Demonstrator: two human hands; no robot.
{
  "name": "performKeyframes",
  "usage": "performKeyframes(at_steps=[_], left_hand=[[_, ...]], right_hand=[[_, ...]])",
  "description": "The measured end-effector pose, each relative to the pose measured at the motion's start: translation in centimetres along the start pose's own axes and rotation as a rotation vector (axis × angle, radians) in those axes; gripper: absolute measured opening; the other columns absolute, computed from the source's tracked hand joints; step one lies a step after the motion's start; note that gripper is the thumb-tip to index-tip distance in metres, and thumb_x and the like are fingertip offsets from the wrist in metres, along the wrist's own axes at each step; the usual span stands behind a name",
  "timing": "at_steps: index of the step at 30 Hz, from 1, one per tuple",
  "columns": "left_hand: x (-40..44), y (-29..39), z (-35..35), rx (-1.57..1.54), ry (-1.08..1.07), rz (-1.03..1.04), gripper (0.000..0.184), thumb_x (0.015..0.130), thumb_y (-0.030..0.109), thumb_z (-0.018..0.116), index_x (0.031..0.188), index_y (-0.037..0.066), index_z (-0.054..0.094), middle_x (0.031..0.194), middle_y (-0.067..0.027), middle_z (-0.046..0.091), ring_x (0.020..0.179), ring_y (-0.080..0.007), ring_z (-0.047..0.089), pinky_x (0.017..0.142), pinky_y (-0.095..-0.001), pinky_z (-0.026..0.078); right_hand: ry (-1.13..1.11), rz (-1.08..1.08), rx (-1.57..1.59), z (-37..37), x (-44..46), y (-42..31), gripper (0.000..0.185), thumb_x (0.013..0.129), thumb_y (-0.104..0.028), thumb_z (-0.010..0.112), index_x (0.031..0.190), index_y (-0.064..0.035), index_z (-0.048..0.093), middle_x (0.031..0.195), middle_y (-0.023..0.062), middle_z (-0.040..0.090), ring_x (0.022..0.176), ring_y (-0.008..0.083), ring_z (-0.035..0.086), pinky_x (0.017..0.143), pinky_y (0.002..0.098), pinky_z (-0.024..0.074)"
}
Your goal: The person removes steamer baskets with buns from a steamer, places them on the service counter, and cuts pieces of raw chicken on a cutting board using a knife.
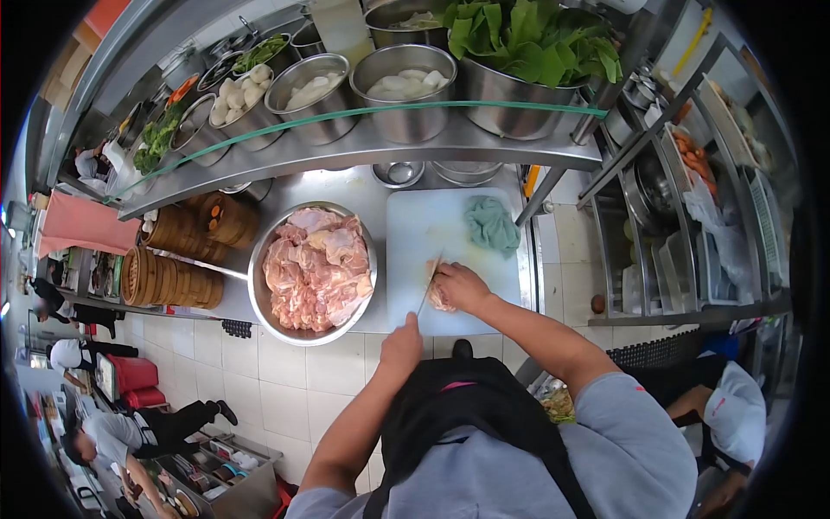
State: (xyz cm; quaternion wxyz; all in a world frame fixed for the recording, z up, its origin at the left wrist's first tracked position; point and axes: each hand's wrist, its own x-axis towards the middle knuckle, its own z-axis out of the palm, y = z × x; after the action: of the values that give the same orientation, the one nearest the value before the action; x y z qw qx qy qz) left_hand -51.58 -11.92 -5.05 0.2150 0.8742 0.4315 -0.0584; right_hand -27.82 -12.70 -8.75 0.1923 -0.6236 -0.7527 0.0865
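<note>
My left hand (402,344) is closed round the handle of a knife, whose thin blade (430,283) points up and to the right over the white cutting board (406,225). Just right of the blade, my right hand (461,288) presses on a piece of raw meat (438,299), its fingers partly hidden from above. A crumpled green cloth (492,225) lies at the board's upper right. Left of the board stands a large steel bowl (252,275) heaped with raw meat pieces (316,268).
A steel shelf (363,154) with metal containers and leafy greens (536,43) overhangs the counter's back. Bamboo steamers (169,278) stand at left. A rack (640,309) is at right. Several people, including one person (735,406) at lower right, are nearby.
</note>
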Motion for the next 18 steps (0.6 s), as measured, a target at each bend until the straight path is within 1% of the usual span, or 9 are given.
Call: performKeyframes(at_steps=[1, 3, 6, 8, 12, 14, 15, 16, 18], left_hand=[[1.5, 0.1, 0.6, 0.000, -0.004, -0.001, 0.017, 0.097, 0.013, 0.052, 0.111, 0.004, 0.047, 0.083, -0.0264, 0.072, 0.079, -0.0462, 0.073, 0.070, -0.0561, 0.059], [4.6, 0.2, 1.1, -0.046, -0.007, 0.023, 0.025, 0.098, 0.015, 0.053, 0.116, 0.001, 0.044, 0.084, -0.0310, 0.070, 0.081, -0.0497, 0.071, 0.070, -0.0578, 0.058], [5.1, -0.9, 1.9, -0.064, -0.009, 0.010, 0.024, 0.098, 0.015, 0.052, 0.116, 0.001, 0.044, 0.082, -0.0325, 0.069, 0.078, -0.0515, 0.070, 0.070, -0.0592, 0.058], [2.0, -2.1, 1.7, -0.085, -0.014, -0.014, 0.023, 0.099, 0.016, 0.052, 0.115, 0.001, 0.044, 0.080, -0.0328, 0.068, 0.077, -0.0517, 0.070, 0.069, -0.0600, 0.057], [-4.6, -3.3, 1.5, -0.053, -0.056, -0.094, 0.023, 0.102, 0.021, 0.051, 0.114, 0.002, 0.047, 0.078, -0.0308, 0.069, 0.075, -0.0497, 0.071, 0.068, -0.0592, 0.058], [-6.0, -3.7, 2.0, -0.067, -0.056, -0.099, 0.023, 0.102, 0.022, 0.051, 0.114, 0.002, 0.047, 0.078, -0.0310, 0.069, 0.074, -0.0499, 0.070, 0.067, -0.0597, 0.057], [-6.5, -3.8, 2.2, -0.085, -0.046, -0.093, 0.024, 0.103, 0.023, 0.051, 0.114, 0.002, 0.047, 0.077, -0.0311, 0.068, 0.073, -0.0500, 0.070, 0.065, -0.0602, 0.057], [-6.6, -3.8, 2.3, -0.084, -0.051, -0.097, 0.024, 0.103, 0.023, 0.051, 0.114, 0.002, 0.047, 0.077, -0.0311, 0.068, 0.073, -0.0500, 0.070, 0.065, -0.0602, 0.057], [-5.7, -3.9, 2.6, -0.075, 0.011, -0.046, 0.024, 0.102, 0.022, 0.052, 0.112, 0.001, 0.046, 0.074, -0.0295, 0.068, 0.069, -0.0489, 0.069, 0.063, -0.0590, 0.058]], right_hand=[[-0.001, 0.030, -0.031, 0.6, 0.0, -0.1, 0.020, 0.080, -0.014, 0.066, 0.098, -0.0053, 0.070, 0.104, 0.0084, 0.066, 0.096, 0.0291, 0.065, 0.088, 0.0402, 0.0543], [-0.002, 0.053, -0.064, 1.2, 0.1, 0.0, 0.019, 0.080, -0.014, 0.066, 0.097, -0.0056, 0.071, 0.105, 0.0074, 0.067, 0.096, 0.0287, 0.065, 0.088, 0.0396, 0.0544], [0.077, 0.029, -0.045, 1.4, -0.6, 0.2, 0.018, 0.080, -0.014, 0.066, 0.095, -0.0064, 0.072, 0.103, 0.0074, 0.067, 0.094, 0.0284, 0.066, 0.088, 0.0393, 0.0546], [0.137, 0.039, -0.009, 0.8, -0.5, 0.0, 0.017, 0.079, -0.013, 0.066, 0.094, -0.0056, 0.071, 0.101, 0.0089, 0.066, 0.092, 0.0291, 0.066, 0.087, 0.0397, 0.0546], [0.095, 0.096, -0.020, 2.0, -0.6, 0.6, 0.017, 0.079, -0.014, 0.067, 0.093, -0.0055, 0.069, 0.099, 0.0093, 0.066, 0.092, 0.0287, 0.065, 0.086, 0.0404, 0.0548], [0.172, 0.098, -0.017, 2.4, -0.8, 0.7, 0.018, 0.077, -0.014, 0.068, 0.093, -0.0055, 0.068, 0.098, 0.0096, 0.066, 0.091, 0.0287, 0.065, 0.084, 0.0409, 0.0551], [0.163, 0.147, 0.007, 2.2, -0.7, 0.4, 0.020, 0.078, -0.014, 0.070, 0.095, -0.0060, 0.068, 0.102, 0.0112, 0.065, 0.093, 0.0301, 0.065, 0.084, 0.0399, 0.0554], [0.160, 0.147, 0.013, 1.9, -0.8, 0.0, 0.020, 0.078, -0.014, 0.070, 0.095, -0.0060, 0.068, 0.102, 0.0112, 0.065, 0.093, 0.0301, 0.065, 0.084, 0.0399, 0.0554], [0.302, 0.195, 0.168, 0.9, -1.2, -1.0, 0.020, 0.082, -0.014, 0.069, 0.102, -0.0084, 0.069, 0.110, 0.0138, 0.066, 0.100, 0.0329, 0.064, 0.090, 0.0423, 0.0530]])
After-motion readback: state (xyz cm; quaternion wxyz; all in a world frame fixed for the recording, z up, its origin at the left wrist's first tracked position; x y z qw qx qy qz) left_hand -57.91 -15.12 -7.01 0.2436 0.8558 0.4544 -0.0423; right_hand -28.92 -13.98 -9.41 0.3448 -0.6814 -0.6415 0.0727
